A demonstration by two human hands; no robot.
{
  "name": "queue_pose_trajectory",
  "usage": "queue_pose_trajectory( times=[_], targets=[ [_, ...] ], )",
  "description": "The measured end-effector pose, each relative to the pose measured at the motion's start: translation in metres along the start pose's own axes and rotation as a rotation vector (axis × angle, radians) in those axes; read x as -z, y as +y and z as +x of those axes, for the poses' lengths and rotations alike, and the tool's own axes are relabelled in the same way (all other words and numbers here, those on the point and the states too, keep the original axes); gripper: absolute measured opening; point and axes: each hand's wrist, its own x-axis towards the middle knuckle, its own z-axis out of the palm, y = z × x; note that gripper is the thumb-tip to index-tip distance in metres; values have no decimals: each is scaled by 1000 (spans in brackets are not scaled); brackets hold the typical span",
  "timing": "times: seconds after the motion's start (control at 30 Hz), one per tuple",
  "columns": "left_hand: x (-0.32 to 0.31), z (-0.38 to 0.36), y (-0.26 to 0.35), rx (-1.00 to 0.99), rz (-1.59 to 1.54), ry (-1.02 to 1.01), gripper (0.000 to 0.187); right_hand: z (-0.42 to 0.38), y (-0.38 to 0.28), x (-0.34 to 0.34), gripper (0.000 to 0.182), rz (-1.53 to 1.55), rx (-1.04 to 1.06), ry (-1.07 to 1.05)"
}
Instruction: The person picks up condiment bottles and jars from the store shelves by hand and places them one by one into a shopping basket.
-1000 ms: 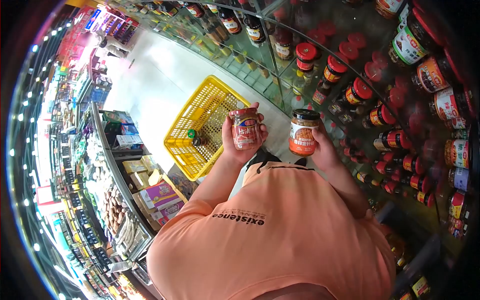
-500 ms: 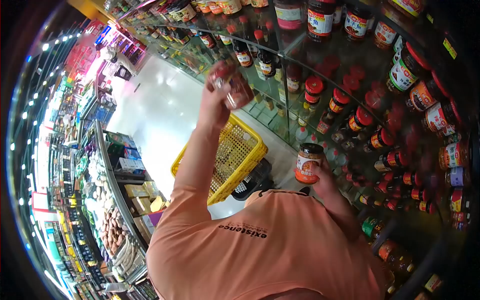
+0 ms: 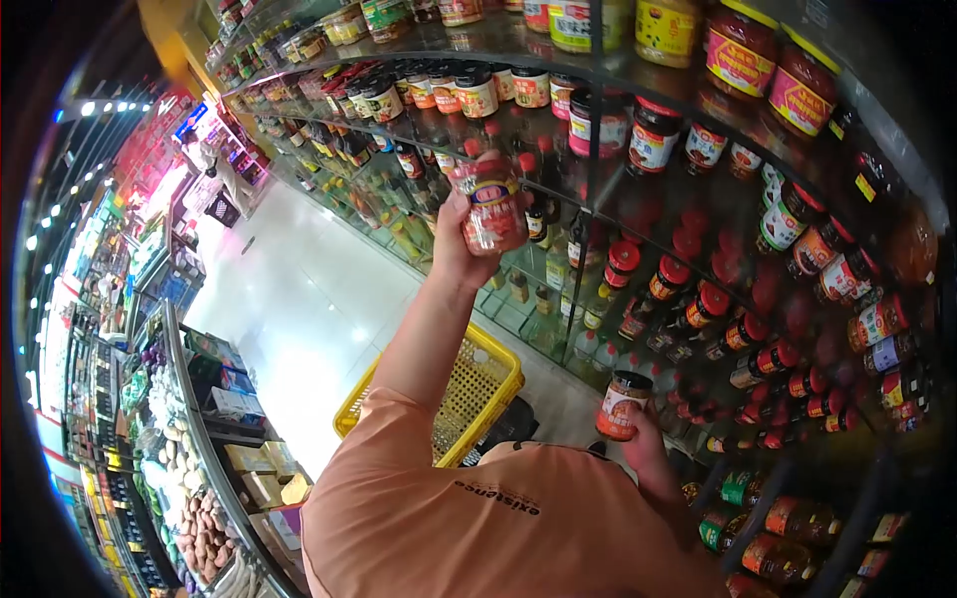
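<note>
Red-lidded jar (image 3: 491,211) sits upright in the left hand (image 3: 461,247), lifted in front of the shelves (image 3: 558,72). The thumb lies along one side and the other fingers curl round the far side, closed on the glass. I see the right hand (image 3: 646,439) lower down, its fingers wrapped about a dark-lidded jar (image 3: 618,411), with the orange-red label showing. The two jars are well apart.

Below the left fingers is a yellow basket (image 3: 501,353), partly covered by the forearm; what it holds, I can't make out. Beyond those fingertips stand red-capped bottles, and above them runs a row of dark-topped jars (image 3: 477,92). More red-topped jars (image 3: 707,304) line the shelving beyond the right fingers. Far down the aisle there seems to be a person (image 3: 235,181) near a dark basket (image 3: 220,209), though it's blurry there.
</note>
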Motion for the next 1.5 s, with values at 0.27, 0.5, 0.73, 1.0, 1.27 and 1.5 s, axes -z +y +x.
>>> queue_pose_trajectory(
  times=[0.27, 0.5, 0.73, 1.0, 1.27, 1.5],
  targets=[
    [63, -65, -1, 179, -132, 4, 85, -5, 31, -41, 52, -47, -49, 93],
    [119, -188, -39, 513, -458, 250, 69, -36, 65, -70, 52, -18, -80, 89],
    [80, -333, -60, 551, -445, 536, 54, -97, 79, -76, 48, -154, -77, 6],
    [6, -477, -52, 529, -353, 778, 50, -177, 99, -53, 50, -7, -199, -31],
    [-8, -578, -10, 425, -300, 945, 50, -218, 146, -79, 49, 85, -404, -55],
    [24, -658, 57, 264, -353, 881, 51, -228, 213, -149, 57, -113, -483, -252]
  ],
)
